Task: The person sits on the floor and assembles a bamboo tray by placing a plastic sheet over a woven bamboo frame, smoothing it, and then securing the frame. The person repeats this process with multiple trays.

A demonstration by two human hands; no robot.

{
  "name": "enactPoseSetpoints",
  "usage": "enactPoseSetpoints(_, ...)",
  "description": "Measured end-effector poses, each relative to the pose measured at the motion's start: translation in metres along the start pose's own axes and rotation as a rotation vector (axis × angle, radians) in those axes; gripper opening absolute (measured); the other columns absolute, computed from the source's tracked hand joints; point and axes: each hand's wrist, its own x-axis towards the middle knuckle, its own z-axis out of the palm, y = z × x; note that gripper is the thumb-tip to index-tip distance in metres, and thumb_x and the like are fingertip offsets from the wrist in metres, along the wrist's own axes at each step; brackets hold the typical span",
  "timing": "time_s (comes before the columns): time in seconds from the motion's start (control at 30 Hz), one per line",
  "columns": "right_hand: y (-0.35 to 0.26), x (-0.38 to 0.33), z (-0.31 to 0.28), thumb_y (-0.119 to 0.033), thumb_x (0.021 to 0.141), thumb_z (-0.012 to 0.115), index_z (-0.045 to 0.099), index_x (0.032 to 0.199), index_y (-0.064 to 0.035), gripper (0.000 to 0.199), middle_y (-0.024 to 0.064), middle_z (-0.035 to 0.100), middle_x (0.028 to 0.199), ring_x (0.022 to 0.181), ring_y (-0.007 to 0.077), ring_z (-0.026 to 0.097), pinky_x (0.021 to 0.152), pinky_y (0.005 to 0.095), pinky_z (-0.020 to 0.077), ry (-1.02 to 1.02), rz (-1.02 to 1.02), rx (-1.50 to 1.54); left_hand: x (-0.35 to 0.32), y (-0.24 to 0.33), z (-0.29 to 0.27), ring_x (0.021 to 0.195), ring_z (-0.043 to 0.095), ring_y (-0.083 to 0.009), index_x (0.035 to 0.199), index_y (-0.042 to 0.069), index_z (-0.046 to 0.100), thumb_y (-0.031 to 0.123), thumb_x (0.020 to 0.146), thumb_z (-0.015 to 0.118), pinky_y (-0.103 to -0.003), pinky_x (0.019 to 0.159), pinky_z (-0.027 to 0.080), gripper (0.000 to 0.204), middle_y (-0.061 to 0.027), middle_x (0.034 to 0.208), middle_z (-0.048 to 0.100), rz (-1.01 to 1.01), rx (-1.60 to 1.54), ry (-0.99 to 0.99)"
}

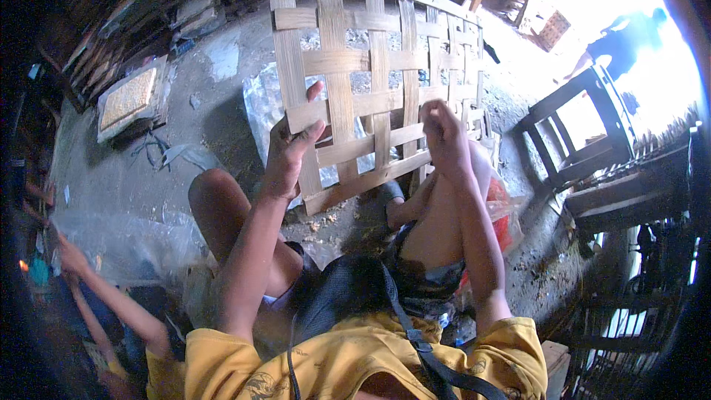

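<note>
So you've got that woven wooden panel [355, 63] up in front of you, tilted, its lower edge over the gap between your knees. It's a loose lattice of flat pale strips, with straight bars along the top and bottom edges.

Your left hand [287, 154] has the panel by its lower left side. The thumb [311, 133] is pressed on the front of a strip and one fingertip [315, 90] shows through a gap above it, so you're pinching the edge between them. The other fingers on that hand are mostly hidden behind the wood.

Your right hand [448, 133] is up at the front of the panel, toward the right, with the fingers curled in close together. Can't tell from here if you're pinching a strip or just resting against the weave.

Around you: a crinkled clear plastic sheet [259, 92] lies on the floor [96, 178] behind the panel, and a red bag [502, 215] sits by your right leg. Over to your right there's a dark wooden frame [578, 130]. A flat tan slab [129, 100] is off to the upper left. Someone else's hand [72, 258] reaches in at your lower left, near more plastic [133, 241], and another person [626, 41] is bent over in the glare at upper right.
</note>
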Motion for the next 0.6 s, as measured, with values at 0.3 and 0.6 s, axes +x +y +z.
enactPoseSetpoints(0.3, -0.044, 0.121, -0.029, -0.03, 0.092, 0.078, 0.074, 0.097, -0.0033, 0.028, 0.0067, 0.074, 0.085, 0.073, 0.011, 0.066, 0.066, 0.0282, 0.0538, 0.283, -0.235, -0.073, -0.008, 0.002, 0.007, 0.112, 0.062, -0.0134, 0.154, 0.009, 0.044, 0.02, 0.097, 0.067, -0.032, 0.105, 0.046, 0.063, -0.0048, 0.131, 0.064, -0.08, 0.057, -0.064)
enactPoseSetpoints(0.6, -0.024, 0.125, 0.013, -0.021, 0.088, 0.083, 0.079, 0.101, -0.0015, 0.024, 0.0095, 0.074, 0.095, 0.071, 0.0094, 0.063, 0.063, 0.0254, 0.0517, 0.655, -0.272, 0.089, -0.019, -0.006, 0.029, 0.115, 0.058, -0.0109, 0.149, 0.003, 0.05, 0.012, 0.1, 0.063, -0.03, 0.104, 0.044, 0.051, -0.0038, 0.138, 0.061, -0.063, 0.133, -0.14)
